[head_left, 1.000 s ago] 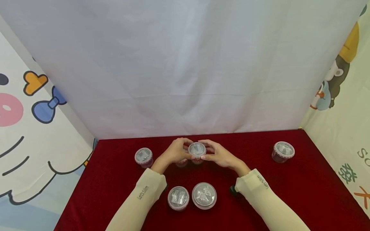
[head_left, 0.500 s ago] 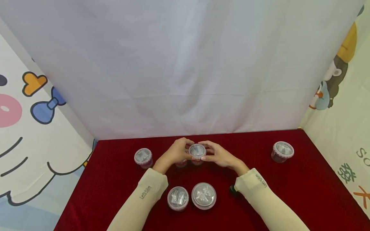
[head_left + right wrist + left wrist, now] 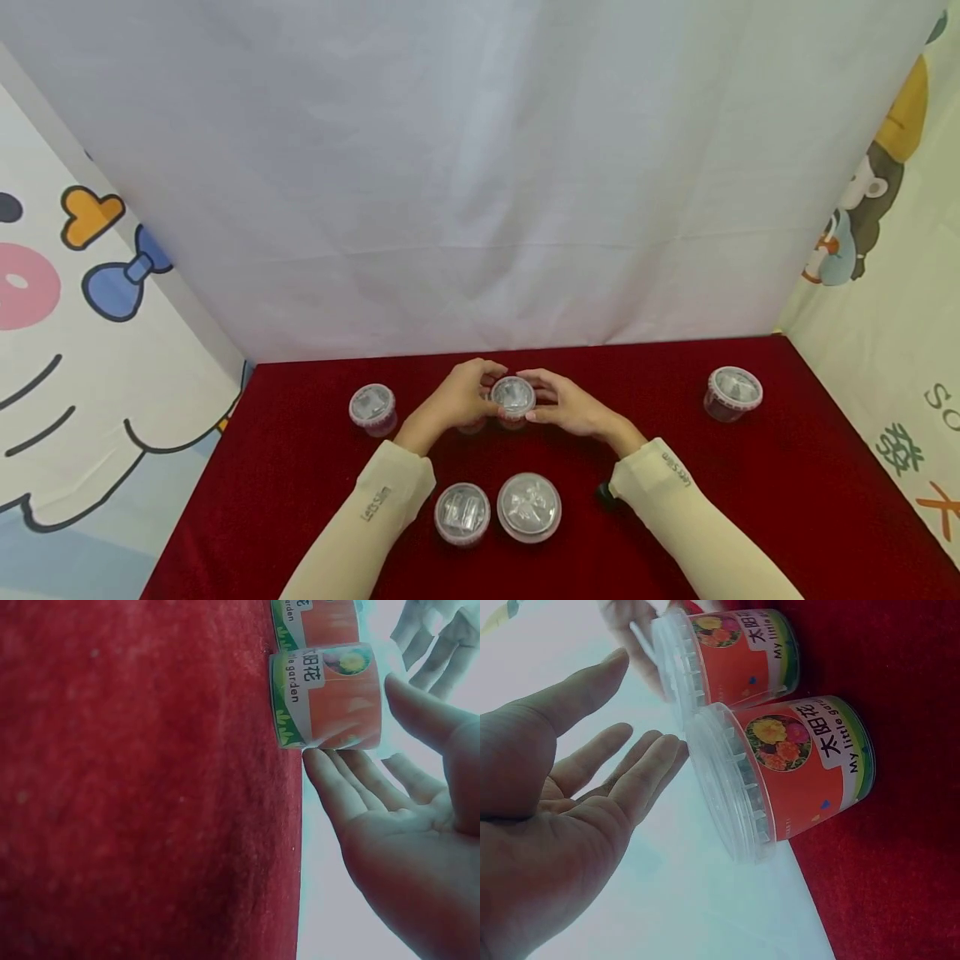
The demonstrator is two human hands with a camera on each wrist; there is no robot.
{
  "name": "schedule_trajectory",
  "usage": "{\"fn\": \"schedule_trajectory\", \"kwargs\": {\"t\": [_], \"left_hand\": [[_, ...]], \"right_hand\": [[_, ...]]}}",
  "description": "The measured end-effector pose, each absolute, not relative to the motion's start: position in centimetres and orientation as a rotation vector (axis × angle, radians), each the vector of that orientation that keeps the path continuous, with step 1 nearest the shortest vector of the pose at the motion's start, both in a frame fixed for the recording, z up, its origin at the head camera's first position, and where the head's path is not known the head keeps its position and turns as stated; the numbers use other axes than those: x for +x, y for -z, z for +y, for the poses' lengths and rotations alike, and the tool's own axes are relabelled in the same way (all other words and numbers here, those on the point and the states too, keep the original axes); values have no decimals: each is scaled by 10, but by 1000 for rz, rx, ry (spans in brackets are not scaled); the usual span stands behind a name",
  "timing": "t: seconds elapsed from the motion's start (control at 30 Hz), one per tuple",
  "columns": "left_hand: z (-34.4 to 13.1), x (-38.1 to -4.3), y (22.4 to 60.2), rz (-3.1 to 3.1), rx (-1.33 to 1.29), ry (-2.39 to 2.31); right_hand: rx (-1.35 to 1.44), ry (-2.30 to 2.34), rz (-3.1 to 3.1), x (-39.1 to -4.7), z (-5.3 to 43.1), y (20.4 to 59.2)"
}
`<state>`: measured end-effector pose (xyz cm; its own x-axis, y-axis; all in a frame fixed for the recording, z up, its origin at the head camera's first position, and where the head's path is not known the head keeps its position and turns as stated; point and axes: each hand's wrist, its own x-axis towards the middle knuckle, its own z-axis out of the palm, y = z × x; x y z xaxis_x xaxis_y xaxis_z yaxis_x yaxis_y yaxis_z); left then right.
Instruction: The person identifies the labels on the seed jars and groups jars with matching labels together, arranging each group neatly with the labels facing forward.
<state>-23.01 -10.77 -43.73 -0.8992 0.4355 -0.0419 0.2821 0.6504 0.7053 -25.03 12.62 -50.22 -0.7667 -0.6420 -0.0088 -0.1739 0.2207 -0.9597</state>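
Note:
A lidded clear plastic tub (image 3: 513, 395) with an orange flower label stands upright between both hands in the head view. My left hand (image 3: 459, 395) lies at its left, thumb and fingers extended. In the left wrist view that hand (image 3: 577, 765) is beside the lids, nothing in its fingers. At the tub's right, my right hand (image 3: 572, 407) has its fingers spread along the side and thumb near the lid. The right wrist view shows this labelled tub (image 3: 334, 697) close to its fingertips. A matching tub (image 3: 799, 769), nearer in the left wrist view, is mostly hidden under my left hand in the head view.
Two more lidded tubs, one narrower (image 3: 462, 514) and one wider (image 3: 528, 507), sit between the forearms. Another tub (image 3: 372, 408) stands left of my left wrist, and one (image 3: 733, 393) far right. Red cloth (image 3: 660, 379) covers the table; a white curtain (image 3: 480, 208) hangs behind.
The tub between the hands and its lid sit slightly lower in the head view. Both hands stay around it, with the fingertips shifted a little. The other tubs have not moved.

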Motion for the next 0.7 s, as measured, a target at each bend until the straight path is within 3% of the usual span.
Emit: {"fn": "schedule_trajectory", "kwargs": {"t": [0.7], "left_hand": [[-103,-192,407,2469,568,-1442]], "right_hand": [[-689,1640,2239,-231,161,487]]}}
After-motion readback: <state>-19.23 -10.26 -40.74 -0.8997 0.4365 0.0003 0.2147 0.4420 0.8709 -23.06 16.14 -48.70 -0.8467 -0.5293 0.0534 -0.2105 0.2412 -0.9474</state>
